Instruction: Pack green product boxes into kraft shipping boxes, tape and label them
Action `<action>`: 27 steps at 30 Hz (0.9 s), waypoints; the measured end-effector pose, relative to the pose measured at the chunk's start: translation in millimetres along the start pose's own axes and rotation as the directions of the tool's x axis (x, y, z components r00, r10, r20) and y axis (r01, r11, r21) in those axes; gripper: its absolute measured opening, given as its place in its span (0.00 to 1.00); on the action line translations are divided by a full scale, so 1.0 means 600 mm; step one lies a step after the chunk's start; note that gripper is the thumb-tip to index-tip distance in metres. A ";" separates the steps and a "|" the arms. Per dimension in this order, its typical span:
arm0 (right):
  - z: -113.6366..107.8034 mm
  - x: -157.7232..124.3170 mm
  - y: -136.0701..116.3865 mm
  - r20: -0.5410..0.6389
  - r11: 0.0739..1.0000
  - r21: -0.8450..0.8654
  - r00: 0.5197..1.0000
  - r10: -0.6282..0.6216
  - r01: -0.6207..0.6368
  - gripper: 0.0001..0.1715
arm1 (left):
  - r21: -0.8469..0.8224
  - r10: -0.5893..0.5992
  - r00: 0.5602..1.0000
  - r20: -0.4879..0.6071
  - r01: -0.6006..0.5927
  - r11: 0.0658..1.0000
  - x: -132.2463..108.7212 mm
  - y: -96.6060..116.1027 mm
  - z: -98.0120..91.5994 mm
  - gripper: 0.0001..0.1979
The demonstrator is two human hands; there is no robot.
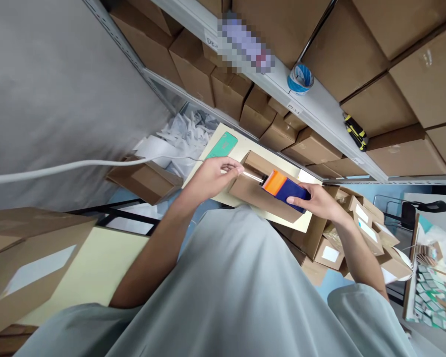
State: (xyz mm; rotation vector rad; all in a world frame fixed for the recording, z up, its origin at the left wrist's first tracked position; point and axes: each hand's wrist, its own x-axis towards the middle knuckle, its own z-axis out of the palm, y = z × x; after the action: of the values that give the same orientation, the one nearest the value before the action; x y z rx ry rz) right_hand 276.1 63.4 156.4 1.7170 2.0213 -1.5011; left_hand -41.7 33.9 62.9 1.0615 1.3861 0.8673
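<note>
My right hand [317, 201] grips a dark blue tape dispenser [290, 194] with an orange toothed head. From that head a short shiny strip of clear tape [253, 177] stretches toward my left hand [216, 174], whose thumb and forefinger are pinched at its end. Under the dispenser lies a long brown cardboard box [262, 199] on a cream tabletop [230, 135]. Whether the tape touches the box I cannot tell. A flat green box [223, 145] rests beyond my left hand.
Shelves of cardboard boxes [260, 106] rise behind the tabletop, with a blue tape roll [301, 79] and a yellow-black tool [355, 132] on the shelf edge. Crumpled white paper [186, 131] lies left. A white cable [78, 164] crosses leftward. Opened boxes [364, 225] crowd the right.
</note>
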 end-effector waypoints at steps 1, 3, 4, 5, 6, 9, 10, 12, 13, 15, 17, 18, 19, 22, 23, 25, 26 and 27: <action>0.001 0.008 0.002 0.018 1.000 0.020 1.000 0.015 -0.015 0.35 | -0.015 -0.015 1.000 0.013 0.016 1.000 0.007 -0.010 -0.002 0.24; 0.005 0.018 0.007 0.051 0.997 0.051 0.998 0.049 -0.051 0.35 | -0.067 -0.048 0.998 0.031 0.050 0.997 0.017 -0.031 -0.004 0.26; 0.008 0.023 0.010 0.065 0.996 0.061 0.996 0.064 -0.068 0.36 | -0.101 -0.065 0.997 0.038 0.069 0.992 0.022 -0.041 -0.003 0.27; 0.011 0.028 0.015 0.075 0.994 0.067 0.994 0.076 -0.081 0.36 | -0.137 -0.083 0.996 0.045 0.089 0.987 0.025 -0.052 -0.001 0.28; 0.015 0.034 0.020 0.082 0.994 0.068 0.993 0.082 -0.088 0.37 | -0.172 -0.102 0.993 0.052 0.109 0.979 0.029 -0.062 0.002 0.28; 0.022 0.055 0.035 0.085 0.996 0.056 0.994 0.065 -0.070 0.38 | -0.253 -0.148 0.986 0.077 0.163 0.954 0.040 -0.088 0.014 0.28; 0.023 0.062 0.039 0.085 0.997 0.050 0.995 0.056 -0.060 0.38 | -0.273 -0.157 0.984 0.087 0.175 0.946 0.043 -0.095 0.018 0.28; 0.023 0.069 0.040 0.090 0.998 0.036 0.995 0.047 -0.050 0.39 | -0.305 -0.167 0.980 0.105 0.192 0.933 0.048 -0.104 0.024 0.27; 0.022 0.068 0.037 0.091 0.998 0.028 0.995 0.048 -0.051 0.39 | -0.318 -0.169 0.979 0.112 0.196 0.928 0.050 -0.107 0.026 0.27; 0.018 0.060 0.026 0.088 0.998 0.011 0.994 0.057 -0.058 0.39 | -0.336 -0.174 0.978 0.119 0.204 0.919 0.050 -0.108 0.026 0.27; 0.012 0.045 0.009 0.072 0.998 -0.010 0.996 0.056 -0.056 0.38 | -0.342 -0.177 0.977 0.123 0.209 0.916 0.047 -0.106 0.024 0.27; 0.009 0.037 0.001 0.057 0.999 -0.026 0.997 0.049 -0.048 0.37 | -0.342 -0.177 0.976 0.125 0.209 0.916 0.045 -0.104 0.022 0.27; 0.005 0.031 -0.007 0.042 0.998 -0.045 0.998 0.039 -0.038 0.36 | -0.343 -0.175 0.976 0.127 0.208 0.916 0.043 -0.102 0.021 0.27; -0.005 0.030 -0.018 0.014 0.995 -0.093 1.000 0.026 -0.024 0.36 | -0.358 -0.162 0.981 0.110 0.192 0.914 0.039 -0.096 0.020 0.27; -0.007 0.036 -0.017 0.019 0.995 -0.096 0.999 0.029 -0.027 0.36 | -0.365 -0.163 0.982 0.101 0.188 0.912 0.039 -0.095 0.021 0.26; -0.008 0.051 -0.012 0.045 0.996 -0.080 0.998 0.042 -0.039 0.38 | -0.378 -0.172 0.981 0.085 0.192 0.906 0.040 -0.095 0.023 0.25; -0.007 0.059 -0.008 0.062 0.997 -0.066 0.997 0.050 -0.046 0.39 | -0.382 -0.180 0.981 0.079 0.196 0.903 0.042 -0.096 0.024 0.24; -0.005 0.066 -0.003 0.078 0.997 -0.050 0.995 0.058 -0.054 0.40 | -0.386 -0.186 0.979 0.077 0.202 0.900 0.043 -0.097 0.025 0.24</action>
State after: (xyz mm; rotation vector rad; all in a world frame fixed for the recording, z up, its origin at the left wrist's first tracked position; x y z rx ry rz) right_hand 261.7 93.7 134.7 1.6544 1.9381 -1.4668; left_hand -32.6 38.4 -1.7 0.6171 1.1965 0.9228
